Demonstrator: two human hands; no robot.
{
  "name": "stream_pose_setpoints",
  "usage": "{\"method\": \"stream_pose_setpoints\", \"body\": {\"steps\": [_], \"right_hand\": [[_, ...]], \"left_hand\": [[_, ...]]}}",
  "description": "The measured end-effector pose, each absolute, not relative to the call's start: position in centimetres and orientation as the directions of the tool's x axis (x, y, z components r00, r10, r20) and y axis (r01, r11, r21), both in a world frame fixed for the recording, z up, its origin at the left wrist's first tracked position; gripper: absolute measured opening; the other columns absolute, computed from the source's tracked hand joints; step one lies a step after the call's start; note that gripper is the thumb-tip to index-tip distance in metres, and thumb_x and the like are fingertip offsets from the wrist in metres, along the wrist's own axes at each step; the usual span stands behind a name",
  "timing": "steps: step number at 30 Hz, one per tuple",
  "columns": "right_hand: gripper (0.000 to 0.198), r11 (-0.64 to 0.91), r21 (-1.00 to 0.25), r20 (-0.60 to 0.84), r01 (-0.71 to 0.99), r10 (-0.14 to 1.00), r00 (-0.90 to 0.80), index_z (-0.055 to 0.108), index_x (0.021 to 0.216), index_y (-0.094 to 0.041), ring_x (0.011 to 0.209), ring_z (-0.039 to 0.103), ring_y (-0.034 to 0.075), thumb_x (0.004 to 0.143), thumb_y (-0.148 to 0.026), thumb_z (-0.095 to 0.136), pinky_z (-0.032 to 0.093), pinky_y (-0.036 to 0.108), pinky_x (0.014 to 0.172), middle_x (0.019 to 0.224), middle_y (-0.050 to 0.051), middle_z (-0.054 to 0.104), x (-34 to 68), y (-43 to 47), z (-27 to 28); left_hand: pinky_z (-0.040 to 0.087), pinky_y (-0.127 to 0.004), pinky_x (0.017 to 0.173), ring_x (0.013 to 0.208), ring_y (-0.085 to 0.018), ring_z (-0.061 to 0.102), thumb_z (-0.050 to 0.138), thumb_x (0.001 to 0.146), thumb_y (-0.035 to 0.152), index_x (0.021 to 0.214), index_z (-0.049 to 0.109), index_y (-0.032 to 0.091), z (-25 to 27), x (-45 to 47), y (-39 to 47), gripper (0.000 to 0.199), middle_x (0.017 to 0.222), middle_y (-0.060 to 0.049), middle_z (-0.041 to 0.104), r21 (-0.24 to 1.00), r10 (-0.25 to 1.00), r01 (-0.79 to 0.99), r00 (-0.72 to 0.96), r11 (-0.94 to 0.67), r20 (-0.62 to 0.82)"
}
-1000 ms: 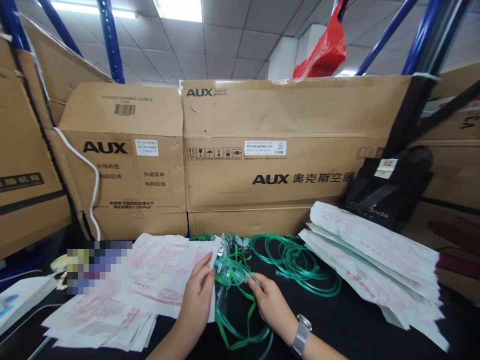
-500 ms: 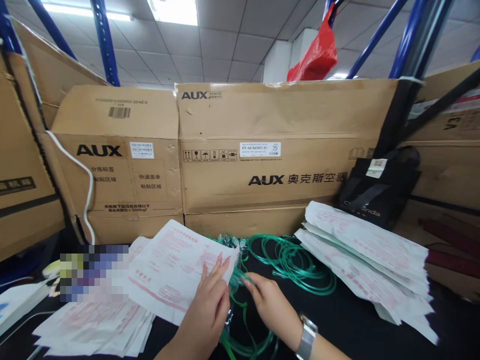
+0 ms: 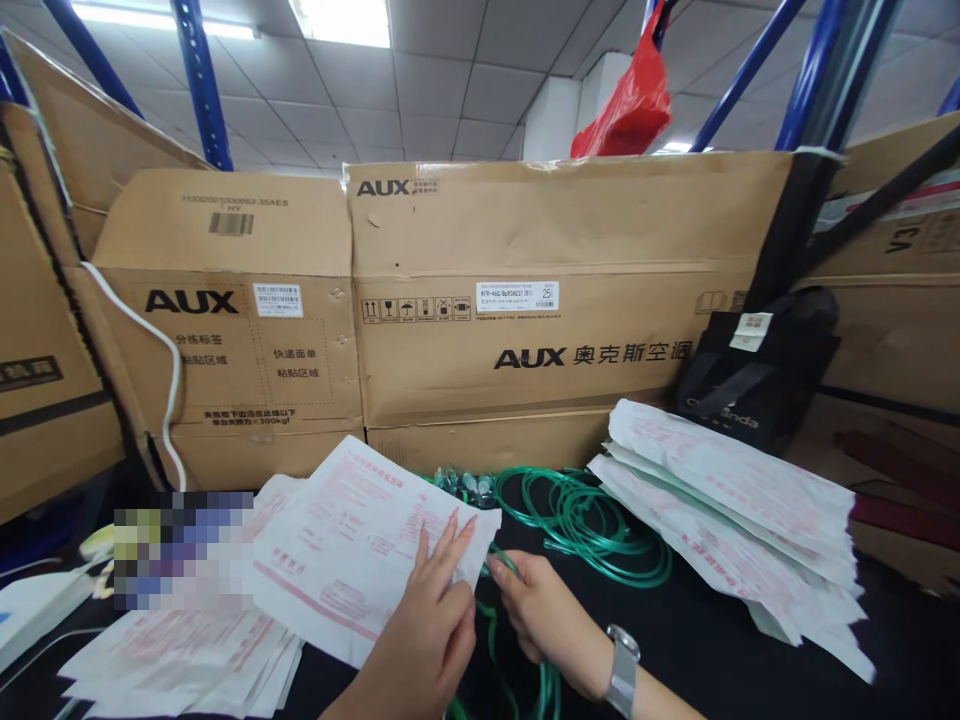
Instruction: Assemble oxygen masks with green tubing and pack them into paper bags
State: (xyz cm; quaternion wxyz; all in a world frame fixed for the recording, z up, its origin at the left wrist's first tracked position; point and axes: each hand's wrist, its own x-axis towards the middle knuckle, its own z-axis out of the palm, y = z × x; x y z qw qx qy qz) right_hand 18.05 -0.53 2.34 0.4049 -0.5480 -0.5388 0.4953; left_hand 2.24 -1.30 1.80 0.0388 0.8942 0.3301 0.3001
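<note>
A red-printed white pouch (image 3: pixel 341 560) slants, its right edge just beside curving translucent green tubing (image 3: pixel 551 688).

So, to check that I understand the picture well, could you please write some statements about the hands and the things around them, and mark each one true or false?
1. The left hand has its fingers over a white printed pouch. True.
2. The wristwatch is on the left wrist. False: the wristwatch is on the right wrist.
3. The right hand pinches green tubing. True.
4. The coiled tubes lie to the left of the left hand. False: they lie to its right, on the black surface.
5. The red bag shows above the top edge of the wide AUX box. True.
</note>
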Motion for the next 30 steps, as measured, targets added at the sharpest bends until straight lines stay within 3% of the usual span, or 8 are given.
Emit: {"method": "stream_pose_setpoints", "body": {"steps": [4,8,11,14,20,24,27,30], "right_hand": [[0.007,0.197,-0.857,0.218,0.477,0.976,-0.011,0.051,0.071,-0.019,0.063,0.055,0.015,0.075,-0.024,0.048,0.04,0.026,0.06,0.067,0.003,0.057,17.9,-0.9,1.9],[0.017,-0.003,-0.99,-0.01,0.144,0.999,-0.044,0.048,0.082,-0.018,0.049,0.051,0.011,0.074,-0.033,0.05,0.041,0.024,0.051,0.06,-0.002,0.055,18.2,-0.6,2.1],[0.036,-0.059,-0.993,-0.049,-0.1,0.994,-0.098,0.048,0.096,-0.016,0.062,0.057,0.012,0.067,-0.035,0.06,0.044,0.024,0.06,0.073,0.001,0.061,18.2,-0.3,2.1],[0.041,-0.059,-0.998,-0.055,-0.029,0.992,-0.109,0.051,0.096,-0.015,0.074,0.058,0.016,0.062,-0.035,0.064,0.043,0.026,0.064,0.081,0.003,0.063,18.2,-0.2,1.8],[0.022,-0.202,-0.954,-0.257,0.219,0.93,-0.262,0.06,0.074,-0.014,0.059,0.051,0.008,0.058,-0.026,0.069,0.038,0.018,0.053,0.066,-0.002,0.059,18.8,-1.1,2.9],[0.03,-0.416,-0.896,-0.433,0.158,0.735,-0.521,0.058,0.091,-0.02,0.046,0.047,0.004,0.062,-0.025,0.066,0.033,0.013,0.036,0.069,-0.004,0.057,19.4,-1.4,4.3],[0.023,-0.521,-0.846,-0.434,0.114,0.548,-0.715,0.058,0.081,-0.014,0.045,0.056,0.008,0.066,-0.029,0.064,0.041,0.016,0.037,0.069,0.001,0.06,19.4,-1.2,4.1],[0.025,-0.524,-0.845,-0.313,-0.108,0.649,-0.693,0.05,0.066,-0.011,0.054,0.063,0.014,0.071,-0.034,0.061,0.05,0.022,0.048,0.068,0.007,0.064,19.4,-0.7,3.3]], "left_hand": [[0.019,-0.052,0.103,0.129,-0.026,0.012,0.033,0.077,0.006,0.083,0.052,0.017,1.6,2.7,-1.5,0.023,0.141,-0.01,0.022,0.163,0.541,0.537,0.685,-0.827,0.488],[0.024,-0.05,0.102,0.128,-0.024,0.019,0.031,0.079,0.008,0.086,0.052,0.017,1.1,2.8,-0.9,0.023,0.137,-0.012,0.032,0.275,0.648,0.606,0.568,-0.746,0.507],[0.027,-0.05,0.1,0.122,-0.021,0.034,0.031,0.081,0.013,0.084,0.051,0.02,0.5,2.6,0.0,0.022,0.127,-0.01,0.045,0.444,0.77,0.645,0.398,-0.622,0.499],[0.022,-0.055,0.099,0.115,-0.023,0.042,0.032,0.08,0.014,0.071,0.049,0.021,-0.1,2.3,0.8,0.02,0.118,-0.01,0.051,0.537,0.821,0.656,0.239,-0.53,0.519],[0.023,-0.054,0.098,0.11,-0.022,0.044,0.033,0.079,0.014,0.066,0.045,0.021,-0.3,2.1,1.1,0.019,0.111,-0.009,0.053,0.61,0.839,0.619,0.159,-0.495,0.52],[0.019,-0.054,0.098,0.11,-0.022,0.044,0.033,0.079,0.015,0.067,0.046,0.021,-0.3,2.1,1.1,0.019,0.111,-0.008,0.053,0.63,0.839,0.609,0.114,-0.482,0.532],[0.025,-0.05,0.098,0.11,-0.022,0.044,0.034,0.079,0.016,0.07,0.049,0.021,-0.2,1.8,1.3,0.018,0.112,-0.009,0.053,0.662,0.843,0.561,0.131,-0.497,0.521],[0.031,-0.043,0.096,0.111,-0.021,0.044,0.036,0.079,0.016,0.072,0.052,0.02,0.2,1.2,1.8,0.018,0.114,-0.01,0.053,0.712,0.857,0.488,0.179,-0.504,0.484]]}}
